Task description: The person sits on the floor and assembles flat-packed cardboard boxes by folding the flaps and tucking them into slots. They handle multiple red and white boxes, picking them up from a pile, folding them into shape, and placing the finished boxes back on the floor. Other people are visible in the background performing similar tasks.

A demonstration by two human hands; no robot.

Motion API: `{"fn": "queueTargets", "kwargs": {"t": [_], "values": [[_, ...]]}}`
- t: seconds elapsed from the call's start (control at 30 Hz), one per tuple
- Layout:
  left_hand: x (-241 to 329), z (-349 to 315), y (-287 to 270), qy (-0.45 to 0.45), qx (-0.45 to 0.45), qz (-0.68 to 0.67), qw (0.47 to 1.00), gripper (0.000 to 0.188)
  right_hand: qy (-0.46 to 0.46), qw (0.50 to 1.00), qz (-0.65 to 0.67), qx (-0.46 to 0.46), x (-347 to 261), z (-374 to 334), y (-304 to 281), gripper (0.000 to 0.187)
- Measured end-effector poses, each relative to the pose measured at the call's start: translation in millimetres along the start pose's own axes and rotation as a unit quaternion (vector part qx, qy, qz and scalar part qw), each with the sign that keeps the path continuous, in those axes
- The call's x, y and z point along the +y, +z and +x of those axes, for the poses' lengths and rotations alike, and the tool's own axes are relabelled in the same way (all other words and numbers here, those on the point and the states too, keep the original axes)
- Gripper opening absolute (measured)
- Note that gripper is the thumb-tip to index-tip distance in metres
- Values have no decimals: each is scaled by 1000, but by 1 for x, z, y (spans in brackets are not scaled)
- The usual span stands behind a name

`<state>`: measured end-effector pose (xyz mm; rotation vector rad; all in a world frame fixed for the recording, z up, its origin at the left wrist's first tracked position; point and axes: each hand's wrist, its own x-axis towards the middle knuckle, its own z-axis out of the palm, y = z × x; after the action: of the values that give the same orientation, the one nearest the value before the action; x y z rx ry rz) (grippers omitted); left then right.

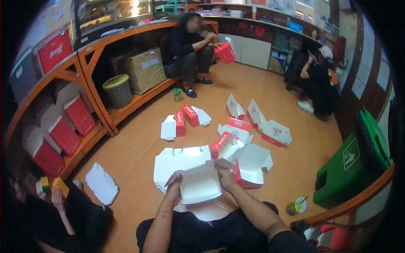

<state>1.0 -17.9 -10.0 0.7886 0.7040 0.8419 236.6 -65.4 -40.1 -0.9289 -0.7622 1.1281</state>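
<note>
A partly folded cardboard food box [200,187], white inside, is held in front of my lap. My left hand [173,189] grips its left side, thumb on the inner edge. On the opposite side my right hand [225,177] grips the box near its far right corner. Just beyond lie flat white cardboard blanks [177,162], partly covered by the held box. To the right of my right hand stands an open red and white box [251,168], close to another open box [228,145].
More red and white boxes [276,134] are spread across the tiled floor. One white blank [101,184] lies at left, near a seated person [63,215]. Two people sit or crouch farther off. A green bin [350,168] and a drink cup [300,205] stand at right.
</note>
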Motion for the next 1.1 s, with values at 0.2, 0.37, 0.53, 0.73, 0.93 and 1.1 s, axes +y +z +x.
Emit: {"fn": "queueTargets", "kwargs": {"t": [0.2,0.37,0.53,0.73,0.93,1.1], "values": [[-18,14,-6,-3,136,116,984,81,22,992,-61,110,3,-15,8,49],[-20,36,-51,4,171,-65,983,84,230,945,-229,-47,-18,-21,27,80],[43,14,-22,44,191,-136,971,73,229,971,63,-35,-31,20,25,70],[48,15,-39,76,206,-97,971,68,101,992,-46,61,17,115,-15,71],[58,11,-40,122,216,-124,961,54,-163,624,-684,-341,128,57,10,58],[70,5,-41,138,229,-165,949,43,-59,569,-741,-351,114,46,56,55]]}}
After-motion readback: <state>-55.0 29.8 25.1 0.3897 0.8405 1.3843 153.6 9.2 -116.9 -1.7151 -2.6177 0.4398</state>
